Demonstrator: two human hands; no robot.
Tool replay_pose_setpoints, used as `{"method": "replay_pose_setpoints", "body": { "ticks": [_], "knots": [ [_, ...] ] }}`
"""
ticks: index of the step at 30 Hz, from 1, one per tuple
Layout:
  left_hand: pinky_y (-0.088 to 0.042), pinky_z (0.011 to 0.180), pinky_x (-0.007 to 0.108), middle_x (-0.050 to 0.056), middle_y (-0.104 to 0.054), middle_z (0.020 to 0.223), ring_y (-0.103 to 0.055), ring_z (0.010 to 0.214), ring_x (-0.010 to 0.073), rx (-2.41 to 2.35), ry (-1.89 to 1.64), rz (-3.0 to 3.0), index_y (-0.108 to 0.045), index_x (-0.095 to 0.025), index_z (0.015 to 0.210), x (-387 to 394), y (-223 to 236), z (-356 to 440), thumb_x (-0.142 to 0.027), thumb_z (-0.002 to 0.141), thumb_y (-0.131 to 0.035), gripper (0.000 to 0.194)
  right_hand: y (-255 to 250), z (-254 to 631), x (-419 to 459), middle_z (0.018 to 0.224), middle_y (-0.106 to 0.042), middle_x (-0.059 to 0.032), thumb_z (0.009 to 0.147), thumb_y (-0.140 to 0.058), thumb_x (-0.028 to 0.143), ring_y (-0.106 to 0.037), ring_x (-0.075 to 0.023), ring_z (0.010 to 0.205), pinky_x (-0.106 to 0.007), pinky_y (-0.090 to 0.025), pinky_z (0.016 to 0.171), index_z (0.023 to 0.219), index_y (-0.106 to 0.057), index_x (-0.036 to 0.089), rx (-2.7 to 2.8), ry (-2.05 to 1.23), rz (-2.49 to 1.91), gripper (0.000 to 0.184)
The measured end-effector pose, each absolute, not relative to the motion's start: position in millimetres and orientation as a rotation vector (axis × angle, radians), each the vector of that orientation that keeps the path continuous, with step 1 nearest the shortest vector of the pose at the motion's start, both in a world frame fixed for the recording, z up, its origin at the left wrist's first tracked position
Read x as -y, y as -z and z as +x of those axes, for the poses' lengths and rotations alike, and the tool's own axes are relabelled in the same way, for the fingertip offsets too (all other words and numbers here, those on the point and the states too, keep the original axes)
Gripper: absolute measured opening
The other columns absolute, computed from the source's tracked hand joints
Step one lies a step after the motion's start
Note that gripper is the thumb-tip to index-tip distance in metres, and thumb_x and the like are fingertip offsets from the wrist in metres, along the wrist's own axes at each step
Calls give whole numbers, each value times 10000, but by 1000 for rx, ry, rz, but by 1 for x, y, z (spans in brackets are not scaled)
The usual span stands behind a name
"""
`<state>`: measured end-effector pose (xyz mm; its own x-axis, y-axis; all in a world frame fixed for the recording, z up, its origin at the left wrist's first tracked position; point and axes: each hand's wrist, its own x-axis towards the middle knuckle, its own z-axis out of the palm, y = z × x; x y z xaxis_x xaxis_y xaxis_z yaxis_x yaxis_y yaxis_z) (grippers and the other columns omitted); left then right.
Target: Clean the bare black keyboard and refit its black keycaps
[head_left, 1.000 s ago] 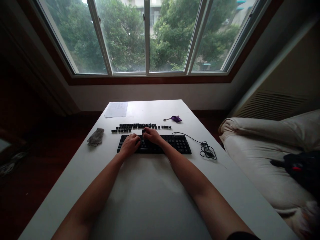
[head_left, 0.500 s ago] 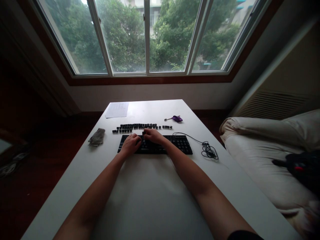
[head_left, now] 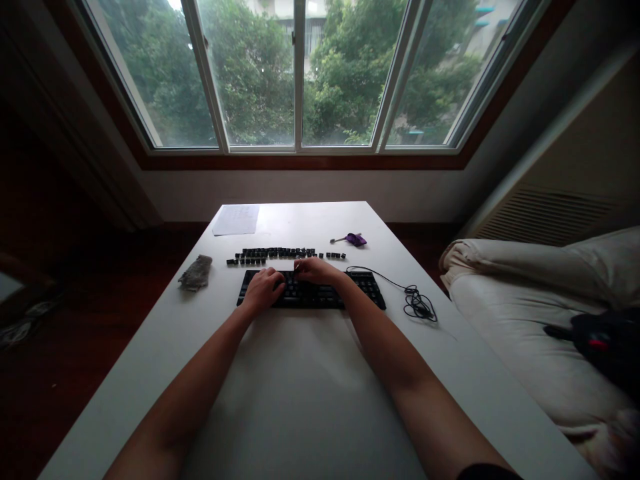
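Observation:
A black keyboard (head_left: pixel 320 297) lies on the white table, partly hidden under my hands. My left hand (head_left: pixel 263 288) rests on its left part, fingers laid over the keys and thumb apart. At the keyboard's upper middle, my right hand (head_left: pixel 316 270) is closed in a pinch. A small dark piece, apparently a keycap (head_left: pixel 297 267), shows at its fingertips, mostly covered by them. Just beyond the keyboard, loose black keycaps (head_left: pixel 280 253) stand in uneven rows.
A crumpled grey cloth (head_left: pixel 196 273) lies left of the keyboard. Its coiled cable (head_left: pixel 420 304) is on the right. Farther back are a paper sheet (head_left: pixel 237 220) and a brush (head_left: pixel 340 239) by a purple item (head_left: pixel 357 239). A pale sofa (head_left: pixel 500 307) stands right of the table (head_left: pixel 300 400).
My right hand has shifted slightly right along the keyboard's upper edge, with the dark piece at its fingertips less visible. My left hand stays on the keys. The view has shifted slightly.

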<state>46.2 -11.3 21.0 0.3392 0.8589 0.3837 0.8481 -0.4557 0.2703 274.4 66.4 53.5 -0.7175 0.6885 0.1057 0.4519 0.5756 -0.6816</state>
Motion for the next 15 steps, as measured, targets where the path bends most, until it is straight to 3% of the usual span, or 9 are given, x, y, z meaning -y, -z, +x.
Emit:
{"method": "replay_pose_setpoints", "body": {
  "ticks": [8,15],
  "knots": [
    [-426,927,410,78,-627,1073,-537,1028,258,-1630,-861,2524,-632,-242,1117,13,-19,50,-379,881,-609,274,-50,280,-70,825,-711,-12,756,-668,306,-655,-156,767,-244,-489,708,885,-629,168,2186,-1336,-862,192],
    [-449,905,389,56,-663,1017,-567,1011,240,-1508,-972,2375,-658,-237,1018,8,-24,49,-318,886,-598,167,-37,265,-72,831,-718,-28,785,-685,352,-698,-169,788,-272,-545,726,918,-575,181,1888,-1487,-774,243]
  ]
}}
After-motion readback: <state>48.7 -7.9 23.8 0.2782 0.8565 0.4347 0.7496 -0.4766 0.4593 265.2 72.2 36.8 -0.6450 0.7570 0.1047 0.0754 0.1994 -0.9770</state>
